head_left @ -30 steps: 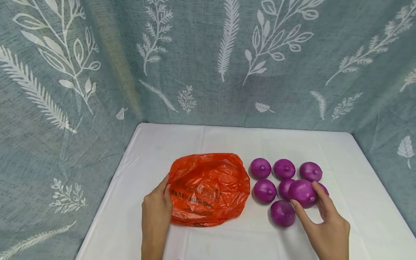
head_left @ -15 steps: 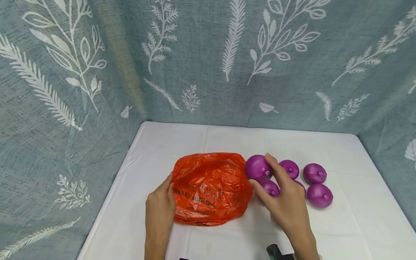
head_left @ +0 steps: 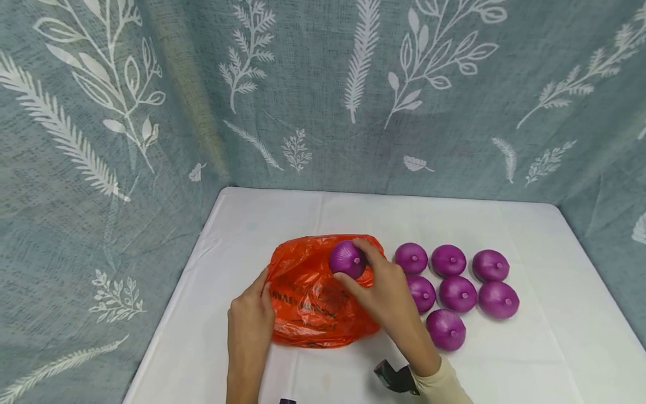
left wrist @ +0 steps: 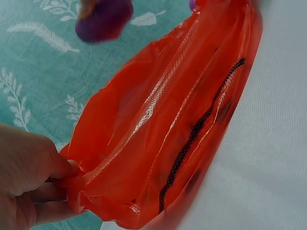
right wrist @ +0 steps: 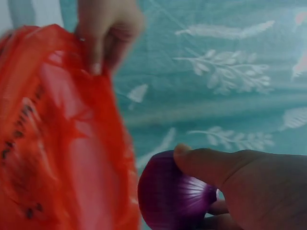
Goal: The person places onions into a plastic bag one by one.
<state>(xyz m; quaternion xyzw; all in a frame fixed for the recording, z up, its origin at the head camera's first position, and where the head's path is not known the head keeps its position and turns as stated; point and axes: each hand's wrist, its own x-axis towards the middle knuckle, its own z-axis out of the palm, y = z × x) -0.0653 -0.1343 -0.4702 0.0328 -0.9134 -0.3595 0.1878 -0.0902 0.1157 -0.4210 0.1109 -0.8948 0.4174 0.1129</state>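
Note:
My left hand [head_left: 250, 317] pinches the left edge of a red-orange plastic bag [head_left: 298, 275] with dark printing on it. In the left wrist view, thumb and fingers grip the film of the bag [left wrist: 144, 124] at its corner. Between the thumb and fingers of my right hand [head_left: 391, 292] is a purple onion [head_left: 345, 260], smooth and shiny with a small round nub. Seen from the head, this onion overlaps the far right part of the bag; in the right wrist view, the onion [right wrist: 168, 191] is beside the bag's raised edge.
Several more purple onions [head_left: 457, 294] lie in loose rows on the white-covered table [head_left: 525, 359], right of the bag. A dark wrist device [head_left: 395, 377] sits under my right wrist. A grey-green leaf-patterned curtain [head_left: 313, 112] hangs behind and along the sides.
My right hand has carried the onion leftward from over the other onions to over the bag. The left hand keeps its grip on the bag's edge.

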